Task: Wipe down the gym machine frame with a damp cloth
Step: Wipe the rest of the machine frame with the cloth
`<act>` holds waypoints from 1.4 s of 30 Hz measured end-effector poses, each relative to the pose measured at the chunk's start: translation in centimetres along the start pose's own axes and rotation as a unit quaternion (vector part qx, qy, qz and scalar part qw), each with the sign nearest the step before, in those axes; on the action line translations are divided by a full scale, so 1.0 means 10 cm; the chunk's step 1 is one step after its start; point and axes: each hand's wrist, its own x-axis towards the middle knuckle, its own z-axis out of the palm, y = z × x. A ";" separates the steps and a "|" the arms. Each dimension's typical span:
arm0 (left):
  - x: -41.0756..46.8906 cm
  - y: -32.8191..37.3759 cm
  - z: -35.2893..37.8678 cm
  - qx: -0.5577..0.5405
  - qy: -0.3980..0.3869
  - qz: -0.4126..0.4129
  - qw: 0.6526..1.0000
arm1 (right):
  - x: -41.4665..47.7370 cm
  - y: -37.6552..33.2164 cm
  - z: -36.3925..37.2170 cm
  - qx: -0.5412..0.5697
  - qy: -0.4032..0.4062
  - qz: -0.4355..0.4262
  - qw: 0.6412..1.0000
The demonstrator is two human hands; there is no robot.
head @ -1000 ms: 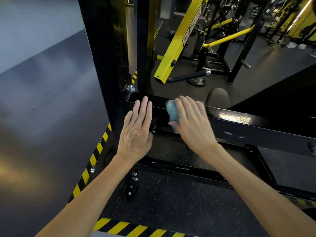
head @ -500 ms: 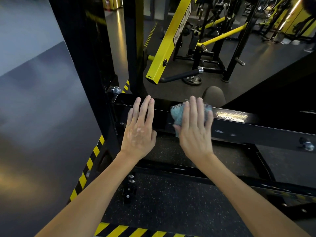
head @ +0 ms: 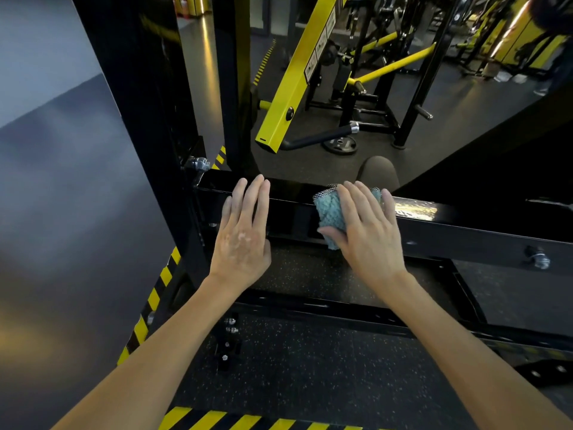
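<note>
A glossy black horizontal frame bar [head: 465, 231] of the gym machine crosses the view in front of me. My right hand [head: 367, 234] lies flat with straight fingers on a folded light-blue cloth [head: 330, 212], pressing it against the bar's near face and top edge. My left hand [head: 243, 231] rests flat on the same bar to the left, fingers straight, close to the black upright post [head: 139, 97]. Most of the cloth is hidden under my right hand.
A yellow angled arm [head: 297, 72] with a black handle [head: 322, 136] hangs beyond the bar. Bolts [head: 198, 164] stick out at the post joint, another bolt [head: 539, 259] at the right. Yellow-black hazard tape [head: 155, 293] edges the speckled rubber floor [head: 310, 367]. More machines stand behind.
My right hand has slid the cloth to the right along the bar and turned its fingers upward. The left hand stays flat on the bar. The view has shifted slightly.
</note>
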 end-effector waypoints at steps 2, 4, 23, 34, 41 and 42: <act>0.00 0.02 0.00 0.001 -0.005 -0.004 1.000 | 0.10 -0.17 -0.01 -0.011 -0.007 0.004 1.000; -0.01 0.02 -0.01 0.008 -0.007 -0.003 1.000 | 0.25 -0.39 0.01 -0.014 -0.015 -0.019 1.000; 0.08 0.80 0.18 -0.020 -0.052 0.054 0.997 | -0.22 0.40 0.11 -0.097 0.041 -0.103 0.989; 0.08 1.47 0.44 0.035 -0.030 0.004 0.999 | -0.84 1.64 0.18 -0.133 0.064 -0.095 0.984; 0.07 1.38 0.36 0.034 -0.032 0.025 0.999 | -0.41 0.72 0.19 -0.061 0.089 -0.103 0.989; 0.07 1.35 0.35 0.027 -0.030 0.027 0.999 | -0.34 0.62 0.19 -0.052 0.097 -0.104 0.988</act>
